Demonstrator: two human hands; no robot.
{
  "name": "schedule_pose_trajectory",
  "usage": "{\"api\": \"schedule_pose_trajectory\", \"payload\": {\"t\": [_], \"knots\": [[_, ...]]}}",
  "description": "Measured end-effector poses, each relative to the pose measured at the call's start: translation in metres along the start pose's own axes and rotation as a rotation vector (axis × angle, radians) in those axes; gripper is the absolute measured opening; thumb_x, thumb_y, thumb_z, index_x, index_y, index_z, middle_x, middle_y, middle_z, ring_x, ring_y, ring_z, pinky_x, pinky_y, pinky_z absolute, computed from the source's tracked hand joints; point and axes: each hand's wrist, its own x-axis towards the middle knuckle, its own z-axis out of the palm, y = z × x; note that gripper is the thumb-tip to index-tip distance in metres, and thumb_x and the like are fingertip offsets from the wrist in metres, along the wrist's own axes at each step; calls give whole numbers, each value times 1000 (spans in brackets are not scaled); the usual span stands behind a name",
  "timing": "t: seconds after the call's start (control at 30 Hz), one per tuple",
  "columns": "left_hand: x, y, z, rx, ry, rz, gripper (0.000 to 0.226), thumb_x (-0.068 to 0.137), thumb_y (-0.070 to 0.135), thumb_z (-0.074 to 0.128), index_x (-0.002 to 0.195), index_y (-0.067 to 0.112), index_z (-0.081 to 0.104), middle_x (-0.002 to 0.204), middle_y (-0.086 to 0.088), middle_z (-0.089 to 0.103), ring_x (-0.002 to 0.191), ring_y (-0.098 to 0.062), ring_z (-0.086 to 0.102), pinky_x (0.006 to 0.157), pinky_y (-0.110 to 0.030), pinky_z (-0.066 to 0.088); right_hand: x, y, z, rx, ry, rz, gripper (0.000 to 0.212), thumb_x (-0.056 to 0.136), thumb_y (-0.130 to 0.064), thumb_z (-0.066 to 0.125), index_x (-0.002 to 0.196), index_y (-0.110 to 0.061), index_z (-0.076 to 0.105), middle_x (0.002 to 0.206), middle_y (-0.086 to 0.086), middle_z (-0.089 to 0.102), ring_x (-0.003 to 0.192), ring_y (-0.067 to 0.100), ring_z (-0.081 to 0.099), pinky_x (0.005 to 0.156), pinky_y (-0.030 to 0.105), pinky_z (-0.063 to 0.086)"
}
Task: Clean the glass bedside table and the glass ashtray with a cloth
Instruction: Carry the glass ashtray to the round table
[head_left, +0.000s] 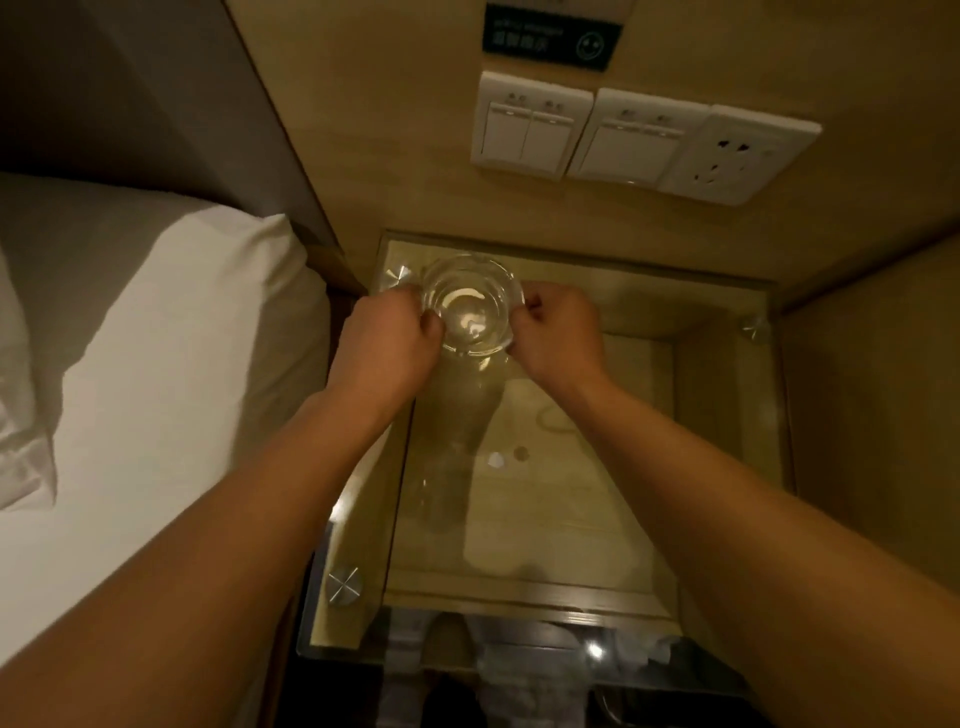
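Both hands on the glass ashtray (470, 306), which sits at the far left corner of the glass bedside table (545, 519), near the back edge by the wall panel.

Left hand (387, 345): fingers curled, pinching the ashtray's left rim, thumb on the near side. Right hand (558, 335): fingers curled, pinching the right rim. Fingertips mostly hidden behind the knuckles and the glass, so exact contact points are unclear. Can't tell if the ashtray is resting on the glass or lifted just off it.

Ashtray: clear, round, thick-walled, upright, opening up. Looks empty, though glare makes that hard to confirm.

Table top: clear glass pane over a wooden box frame, round metal standoffs at the corners — near-left one (344, 584) is clear, far-right one (756, 328) partly visible, far-left one just beside the ashtray. Reflections and smudgy patches across the middle of the pane.

No cloth in either hand; something pale and crumpled shows at the near right edge under the glass, too blurred to identify.

Surroundings: bed with white sheet (156, 364) along the left edge of the table; two white switch plates (530, 124) and a socket (737, 156) on the wall above the back edge, dark sign (550, 34) above those.
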Motion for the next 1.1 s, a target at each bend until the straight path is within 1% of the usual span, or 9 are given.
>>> {"api": "schedule_pose_trajectory", "payload": {"t": [0.2,0.37,0.6,0.67,0.73,0.8,0.87,0.97,1.1], "knots": [[-72,67,-2,-43,-26,147,23,100,24,52,103,8,67,62,2,56,58,-18,55,54,-31,34,-82,32,-78,128,83,14,26,93,-31,55,77,-17,70,63,0,71,63,21,71,65,51,61],[-162,133,14,-100,-114,235,28,102,26,54,121,12,68,61,9,61,56,-6,58,54,-28,42,-185,77,-145,179,199,108,17,97,-25,61,91,-12,72,76,2,73,70,22,72,67,53,61],[-303,192,61,-60,-253,396,33,99,20,59,130,8,66,50,13,49,47,-1,51,51,-15,37,-345,156,-208,208,263,285,15,100,-26,59,96,-16,70,86,2,72,75,19,71,70,48,61],[-344,207,71,-42,-299,437,32,99,21,59,128,10,67,50,19,43,45,1,50,49,-10,32,-394,175,-223,201,301,323,14,100,-24,59,96,-15,70,84,1,71,73,15,69,68,34,60],[-387,223,79,-71,-356,482,22,98,21,59,118,16,69,52,20,43,52,3,58,50,-8,39,-442,195,-235,176,346,356,14,100,-23,60,92,-17,69,78,-1,70,68,11,66,62,23,53],[-428,240,88,-81,-428,516,12,99,19,60,98,31,62,51,16,46,61,4,61,52,-9,41,-487,216,-244,170,401,388,15,99,-24,60,89,-17,68,76,0,67,66,13,65,61,32,54],[-466,254,102,-50,-522,502,19,101,23,56,88,36,54,52,10,49,58,-2,60,49,-15,40,-530,236,-253,187,467,431,14,98,-22,61,89,-15,69,75,1,66,65,13,64,63,34,54],[-515,278,124,-11,-633,526,8,103,25,53,101,24,61,58,10,51,53,-5,56,50,-14,35,-588,263,-272,203,559,492,12,97,-15,63,89,-13,71,77,0,66,70,10,60,62,22,48],[-569,314,163,16,-694,678,8,103,21,55,97,26,57,61,13,51,69,6,61,56,-9,45,-653,306,-294,283,652,616,15,98,-18,60,91,-25,72,79,-2,71,72,17,70,68,41,58]]}}
